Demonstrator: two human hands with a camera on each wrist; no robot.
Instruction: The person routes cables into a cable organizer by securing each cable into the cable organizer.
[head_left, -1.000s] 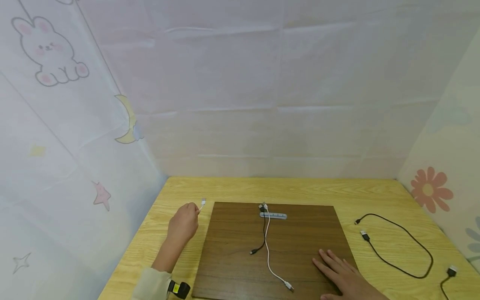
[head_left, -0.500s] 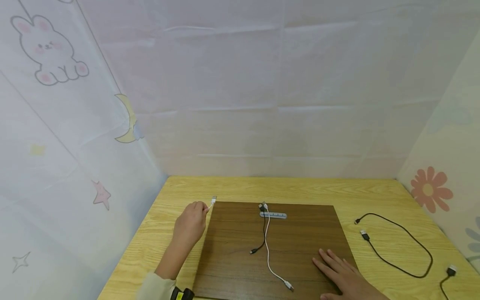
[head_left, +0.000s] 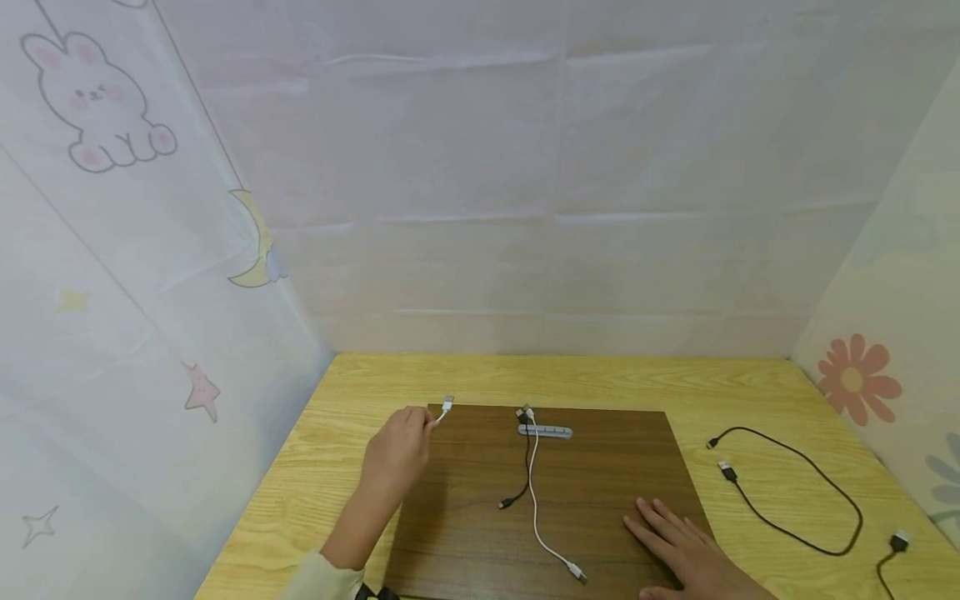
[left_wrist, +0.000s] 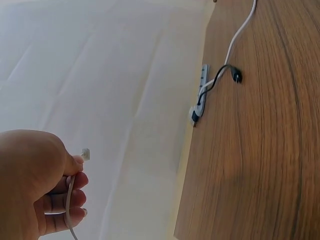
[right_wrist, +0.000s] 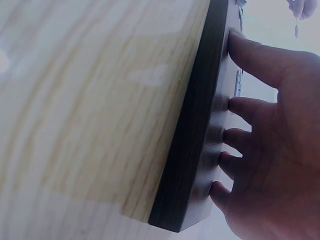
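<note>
Brown board (head_left: 600,492) sits under a flat, spread R hand (head_left: 682,552), L hand (head_left: 397,450) pinches white USB cable (head_left: 447,406) nr board's far L corner, & beyond, grey strip (head_left: 553,432) bears black cord (head_left: 527,454) & white cord (head_left: 535,512) (poss. snag if held cable swings too low).

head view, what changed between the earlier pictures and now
The left hand has moved right, from beside the brown board to overlapping its left edge in view, bringing along the white cable it already pinched; nothing was let go. The right hand stayed on the board; the pale strip and other cables stayed put.
</note>
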